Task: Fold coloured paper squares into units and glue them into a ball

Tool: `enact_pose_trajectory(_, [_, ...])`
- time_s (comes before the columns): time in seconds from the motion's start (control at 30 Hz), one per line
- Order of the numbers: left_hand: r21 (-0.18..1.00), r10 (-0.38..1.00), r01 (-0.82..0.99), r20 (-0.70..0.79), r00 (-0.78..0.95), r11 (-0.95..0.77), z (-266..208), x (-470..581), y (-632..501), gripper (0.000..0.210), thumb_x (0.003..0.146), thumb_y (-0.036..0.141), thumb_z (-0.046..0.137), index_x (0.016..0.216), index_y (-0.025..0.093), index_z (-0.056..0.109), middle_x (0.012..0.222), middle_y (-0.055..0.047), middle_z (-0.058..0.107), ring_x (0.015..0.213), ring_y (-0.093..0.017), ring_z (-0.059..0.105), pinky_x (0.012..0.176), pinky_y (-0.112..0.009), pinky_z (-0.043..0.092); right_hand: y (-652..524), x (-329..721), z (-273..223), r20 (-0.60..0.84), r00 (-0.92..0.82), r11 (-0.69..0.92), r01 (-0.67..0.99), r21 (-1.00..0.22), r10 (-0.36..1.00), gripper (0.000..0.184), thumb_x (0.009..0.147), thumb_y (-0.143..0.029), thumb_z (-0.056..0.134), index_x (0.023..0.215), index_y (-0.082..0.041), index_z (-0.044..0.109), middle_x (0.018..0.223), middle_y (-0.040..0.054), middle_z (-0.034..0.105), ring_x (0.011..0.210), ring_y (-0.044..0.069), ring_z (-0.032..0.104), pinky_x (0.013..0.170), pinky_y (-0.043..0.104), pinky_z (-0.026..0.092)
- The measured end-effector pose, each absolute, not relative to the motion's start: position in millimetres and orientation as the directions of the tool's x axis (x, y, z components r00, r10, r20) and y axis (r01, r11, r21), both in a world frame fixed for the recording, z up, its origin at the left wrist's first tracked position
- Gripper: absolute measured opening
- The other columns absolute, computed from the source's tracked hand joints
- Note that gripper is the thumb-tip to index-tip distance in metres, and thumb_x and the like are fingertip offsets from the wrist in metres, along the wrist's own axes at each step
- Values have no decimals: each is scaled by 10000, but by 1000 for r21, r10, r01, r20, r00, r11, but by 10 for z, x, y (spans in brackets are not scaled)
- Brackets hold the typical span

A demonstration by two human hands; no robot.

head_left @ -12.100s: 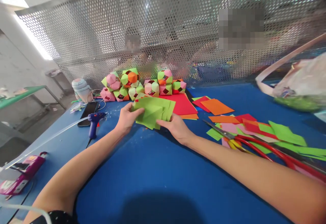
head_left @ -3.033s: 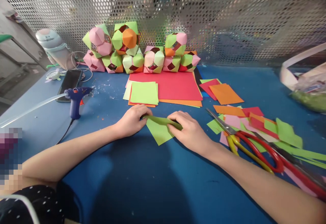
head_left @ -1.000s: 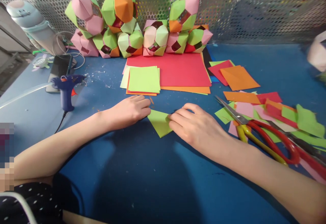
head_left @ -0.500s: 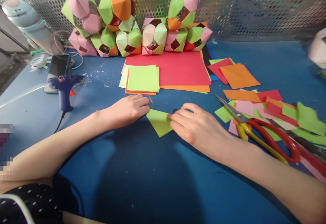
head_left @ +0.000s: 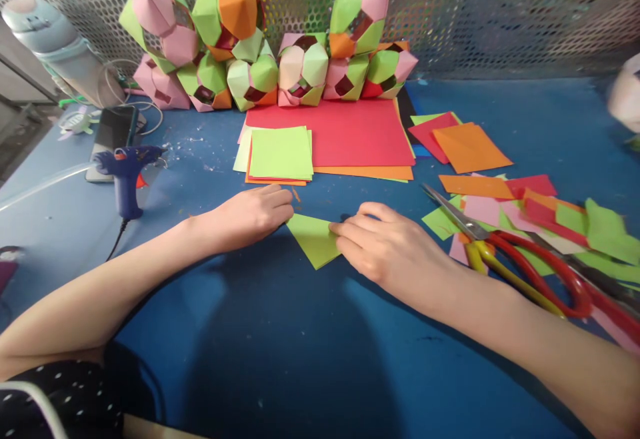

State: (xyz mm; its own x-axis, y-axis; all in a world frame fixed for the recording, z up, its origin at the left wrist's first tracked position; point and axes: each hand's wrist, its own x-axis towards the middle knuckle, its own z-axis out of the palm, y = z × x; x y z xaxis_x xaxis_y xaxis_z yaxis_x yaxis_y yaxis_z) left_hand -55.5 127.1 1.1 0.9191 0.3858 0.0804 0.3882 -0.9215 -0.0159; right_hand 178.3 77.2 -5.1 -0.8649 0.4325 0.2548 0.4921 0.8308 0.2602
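A green piece of paper, folded to a triangle, lies on the blue table with one point toward me. At its left corner is my left hand, its fingers curled closed on the paper. My right hand grips the right side, fingers bent together and covering that corner. Just beyond the hands sits a stack of square paper sheets, green on top. A large red sheet lies partly under this stack.
Folded paper shapes are piled along the perforated metal panel. A glue gun stands at left by a phone and a bottle. Scissors rest on paper scraps at right, near an orange square.
Both hands keep their hold on the green paper, almost unmoved. The view has shifted very slightly.
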Motion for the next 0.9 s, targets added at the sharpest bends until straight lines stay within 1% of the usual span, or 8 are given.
enact_pose_trajectory(0.1, [2,387,389,91,918,-921,6,-554,1269,292,907,103,318,785,124,583,844,-98,589,747,-164,500,708,-277,447,761,1785,-57,232,-864,824,499,267,448,311,821,16,448,638,-157,632,662,46,648,660,157,558,812,340,378])
enact_pose_trajectory(0.17, [35,403,402,87,911,-915,-3,-555,1273,271,893,94,339,784,123,585,838,-98,585,747,-161,505,713,-276,452,753,1790,-57,214,-865,823,500,270,455,314,824,15,441,646,-160,630,678,48,652,672,160,557,818,342,376])
enact_pose_trajectory(0.3, [184,483,460,110,869,-869,-11,-586,1315,208,853,79,398,795,126,593,831,-86,574,784,-157,529,733,-273,457,739,1796,-51,193,-868,828,494,263,457,305,821,16,448,650,-155,634,698,59,653,702,170,570,818,350,378])
enact_pose_trajectory(0.43, [341,587,526,102,803,-779,44,-658,1379,167,818,79,443,786,130,599,801,-60,573,748,-138,539,676,-250,445,721,1792,-44,167,-866,829,500,250,471,295,817,21,453,660,-148,637,768,86,667,742,186,581,809,365,383])
enact_pose_trajectory(0.57, [432,666,576,83,741,-694,125,-688,1372,175,798,83,457,806,137,623,804,-41,611,736,-123,561,682,-241,443,708,1788,-51,193,-871,832,490,261,452,285,799,34,458,669,-136,647,800,104,677,766,197,588,816,374,387])
enact_pose_trajectory(0.7, [522,756,609,114,645,-598,149,-615,1281,205,822,100,453,854,147,650,815,-25,660,747,-112,593,692,-225,448,709,1797,-73,211,-867,828,495,264,451,278,785,36,465,679,-137,656,860,112,686,803,210,588,801,374,391])
enact_pose_trajectory(0.77, [554,781,609,126,612,-567,124,-568,1244,201,834,115,462,850,148,660,824,-26,676,756,-110,606,693,-221,453,713,1809,-82,195,-865,829,499,252,462,272,787,33,468,699,-140,658,897,112,683,831,211,582,800,371,387])
enact_pose_trajectory(0.9, [558,779,606,125,614,-567,45,-531,1228,166,817,106,503,826,141,665,806,-35,672,753,-117,608,696,-232,468,717,1835,-83,163,-865,834,501,231,475,257,787,20,480,739,-154,663,890,96,677,846,213,556,780,366,369])
